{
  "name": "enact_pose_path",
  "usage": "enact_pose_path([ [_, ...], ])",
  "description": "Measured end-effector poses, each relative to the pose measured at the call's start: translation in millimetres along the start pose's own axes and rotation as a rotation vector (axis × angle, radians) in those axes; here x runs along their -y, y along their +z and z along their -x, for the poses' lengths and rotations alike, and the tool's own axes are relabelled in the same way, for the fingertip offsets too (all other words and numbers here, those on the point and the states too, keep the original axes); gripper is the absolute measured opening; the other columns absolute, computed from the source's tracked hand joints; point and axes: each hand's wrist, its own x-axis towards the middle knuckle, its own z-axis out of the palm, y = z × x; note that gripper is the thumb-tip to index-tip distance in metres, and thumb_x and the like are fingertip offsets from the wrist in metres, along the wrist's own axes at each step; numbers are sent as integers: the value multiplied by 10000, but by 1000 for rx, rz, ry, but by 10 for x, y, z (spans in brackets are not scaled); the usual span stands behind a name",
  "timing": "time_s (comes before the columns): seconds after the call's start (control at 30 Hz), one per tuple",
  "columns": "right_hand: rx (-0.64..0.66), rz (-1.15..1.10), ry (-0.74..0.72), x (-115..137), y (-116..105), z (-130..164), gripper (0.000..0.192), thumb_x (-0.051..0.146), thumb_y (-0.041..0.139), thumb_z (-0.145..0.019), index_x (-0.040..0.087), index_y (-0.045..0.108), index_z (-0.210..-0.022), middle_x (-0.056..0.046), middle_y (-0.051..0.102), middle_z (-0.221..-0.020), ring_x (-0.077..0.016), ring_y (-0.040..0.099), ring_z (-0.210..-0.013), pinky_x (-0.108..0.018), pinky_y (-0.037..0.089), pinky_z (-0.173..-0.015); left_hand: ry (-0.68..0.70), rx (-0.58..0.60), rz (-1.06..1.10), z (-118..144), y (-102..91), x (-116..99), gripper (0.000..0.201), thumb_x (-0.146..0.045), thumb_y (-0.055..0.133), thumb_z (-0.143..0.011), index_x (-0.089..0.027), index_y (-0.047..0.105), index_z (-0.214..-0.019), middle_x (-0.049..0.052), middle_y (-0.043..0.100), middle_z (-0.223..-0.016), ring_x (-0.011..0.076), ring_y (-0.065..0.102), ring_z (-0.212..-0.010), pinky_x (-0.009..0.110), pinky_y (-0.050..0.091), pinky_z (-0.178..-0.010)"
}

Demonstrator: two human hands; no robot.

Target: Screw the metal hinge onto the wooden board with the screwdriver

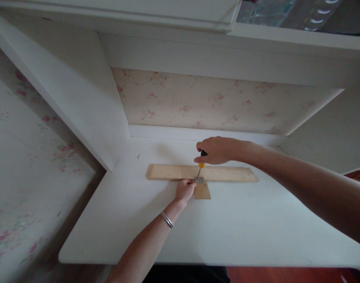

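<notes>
My right hand [217, 150] is wrapped round the handle of a screwdriver [201, 165] with a black and yellow grip. Its shaft slants down to a small metal hinge [199, 180]. The hinge lies where a long pale wooden board [171, 172] meets a short wooden piece [202, 191] that sticks out toward me. With fingers pinched together, my left hand [186, 190] grips the hinge's left end, close to the screwdriver tip. Any screw under the tip is too small to make out.
The work lies on a white desktop [241, 228] with a rounded front left corner. White side panels [79, 86] rise at left and right, and a white cabinet [168, 11] overhangs the back. A small dark bit [138, 156] lies at the back left.
</notes>
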Motion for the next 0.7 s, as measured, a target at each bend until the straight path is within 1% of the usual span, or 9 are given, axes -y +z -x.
enact_pose_path([
  [0.07,25,18,8,-2,-2,-2,417,520,415,-863,176,632,-951,-131,643,-893,-259,602,-776,-326,386,-610,50,0,-6,-10,7,27,179,-296,568,-706,-154,630,-616,-3,591,-600,112,477,-580,221,279,-527],
  [0.13,49,6,-80,-14,-3,13,240,338,492,-837,192,629,-971,-108,643,-934,-231,601,-803,-306,386,-632,68,-5,-17,-20,10,48,182,-299,571,-707,-154,628,-613,-11,575,-583,104,460,-560,220,275,-518],
  [0.2,55,-28,-174,-27,0,31,311,222,578,-739,227,602,-1049,-78,618,-1057,-207,597,-832,-283,388,-637,55,-14,-32,-24,10,54,185,-301,576,-703,-153,624,-603,-14,560,-567,100,448,-545,222,262,-504],
  [0.3,33,-52,-145,-32,17,24,484,391,645,-704,236,556,-1154,-90,569,-1162,-233,591,-869,-301,401,-647,28,-19,-41,-23,7,43,178,-290,579,-694,-152,616,-588,-12,563,-564,99,450,-540,226,249,-495],
  [0.4,2,-22,-5,-29,37,-18,530,589,474,-807,186,572,-1136,-131,610,-1046,-281,590,-872,-343,400,-650,33,-11,-27,-28,11,37,179,-290,579,-696,-148,623,-598,-8,579,-580,100,460,-551,224,255,-499],
  [0.47,-4,0,-6,-36,40,-28,389,460,406,-880,176,604,-1058,-127,629,-972,-266,596,-847,-331,389,-633,30,-12,-31,-35,13,42,188,-299,585,-696,-145,620,-594,-10,570,-571,97,453,-545,223,250,-497],
  [0.53,9,3,-94,-49,33,-10,253,278,473,-836,204,608,-1036,-97,624,-1016,-232,599,-832,-301,377,-607,19,-16,-42,-39,14,49,191,-301,592,-691,-145,612,-582,-12,561,-561,94,444,-537,223,241,-496],
  [0.6,33,-24,-173,-59,22,20,368,196,565,-732,246,583,-1096,-67,577,-1155,-206,601,-829,-277,377,-591,10,-22,-43,-37,14,55,186,-299,595,-689,-146,613,-584,-10,568,-566,95,448,-540,222,240,-497],
  [0.7,24,-56,-140,-47,17,29,599,369,670,-676,261,501,-1241,-89,501,-1275,-240,598,-880,-296,406,-631,23,-24,-24,-33,19,63,177,-298,585,-696,-150,636,-614,-3,587,-587,106,475,-563,222,258,-507],
])
